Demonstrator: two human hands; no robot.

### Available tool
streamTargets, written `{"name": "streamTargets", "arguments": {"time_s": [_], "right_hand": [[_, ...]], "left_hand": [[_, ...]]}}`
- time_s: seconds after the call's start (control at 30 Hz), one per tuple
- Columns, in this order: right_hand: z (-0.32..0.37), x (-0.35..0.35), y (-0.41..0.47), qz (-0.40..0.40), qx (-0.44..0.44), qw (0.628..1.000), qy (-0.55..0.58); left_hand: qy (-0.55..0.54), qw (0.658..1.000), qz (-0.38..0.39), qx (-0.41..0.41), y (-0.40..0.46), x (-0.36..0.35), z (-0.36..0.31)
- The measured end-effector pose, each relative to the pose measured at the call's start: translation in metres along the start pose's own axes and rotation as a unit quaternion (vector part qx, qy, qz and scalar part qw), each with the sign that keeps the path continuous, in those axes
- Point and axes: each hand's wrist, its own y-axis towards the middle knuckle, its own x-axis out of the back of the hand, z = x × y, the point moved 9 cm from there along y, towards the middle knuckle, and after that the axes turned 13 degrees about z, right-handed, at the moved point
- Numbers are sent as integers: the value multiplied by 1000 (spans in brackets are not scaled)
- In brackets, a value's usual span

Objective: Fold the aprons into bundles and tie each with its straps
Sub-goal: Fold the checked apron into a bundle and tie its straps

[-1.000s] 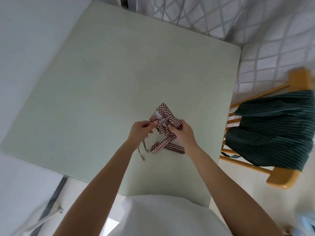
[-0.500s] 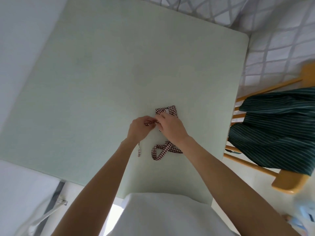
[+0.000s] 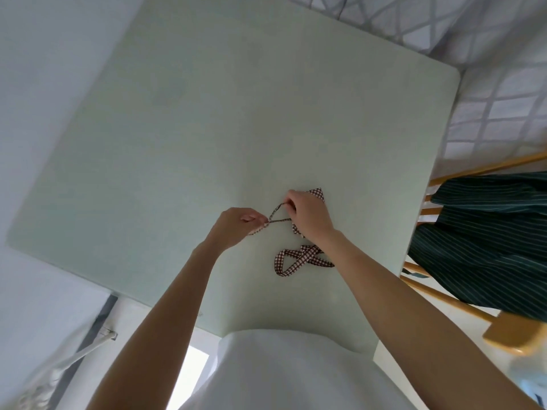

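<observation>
A: Where is the checked apron bundle relative to the hands?

B: It lies on the pale green table, mostly hidden under the right hand. Only a corner of the brown-and-white check shows just beyond the knuckles, and a scrap of it peeks out below the heel of that hand.

A: And what are the hands doing?

B: The left hand has its fingers curled and pinches a thin strap at its fingertips. The right hand is curled too, its fingertips pinching the same strap a little further along. Between the two hands the strap forms a small narrow loop, raised off the table, with its point at the left fingertips.

A: Anything nearer the person than the hands?

B: Yes, a wider checked strap lies flat on the table just on the near side of the right wrist, folded into a loose loop with its ends crossing. It touches neither hand.

A: What lies out to the side?

B: Well to the right of the right hand, off the table, a dark green striped apron is draped over a wooden chair.

A: Any labels or writing to read?

B: None that I can make out. There is a faint small mark on the table near its front edge, between the forearms, but it is too small to read.
</observation>
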Motion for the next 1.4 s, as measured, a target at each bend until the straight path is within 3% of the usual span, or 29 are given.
{"name": "streamTargets", "arguments": {"time_s": [0.17, 0.3, 0.4, 0.47, 0.53, 0.67, 0.83, 0.9, 1.0, 1.13, 1.27, 1.4], "right_hand": [[8, -6, -5, 22, 57, 997, -40], [12, -10, -15, 15, 121, 989, -82], [3, -8, -16, 19, 89, 996, -9], [-4, -5, -15, 10, 59, 997, 58], [-6, -5, -14, 22, 37, 994, 97], [-15, -5, -11, 65, -21, 980, 185], [-25, -12, -11, 112, -52, 954, 272], [-22, -10, -13, 127, -37, 945, 299], [-15, -2, -15, 120, -2, 963, 242], [-16, 8, -20, 52, 16, 977, 208], [-5, 12, -25, -21, 39, 996, 78], [0, 10, -28, -70, 42, 996, 35]], "left_hand": [[-168, 983, -22, -70, -1, -2, -24], [-201, 976, -45, -73, 6, -8, -33], [-239, 964, -79, -90, 9, -11, -36], [-207, 965, -145, -74, 6, -4, -28], [-82, 977, -171, -98, 3, -2, -31], [89, 982, -73, -148, 6, -31, -45], [-69, 989, -115, -68, 9, -25, -25], [-40, 993, -93, -66, 14, -29, -24], [-22, 991, -75, -105, 15, -35, -31], [-28, 983, -89, -158, 14, -36, -37], [-30, 990, -42, -133, 20, -48, -32], [-147, 985, -28, -80, 23, -46, -15]]}}
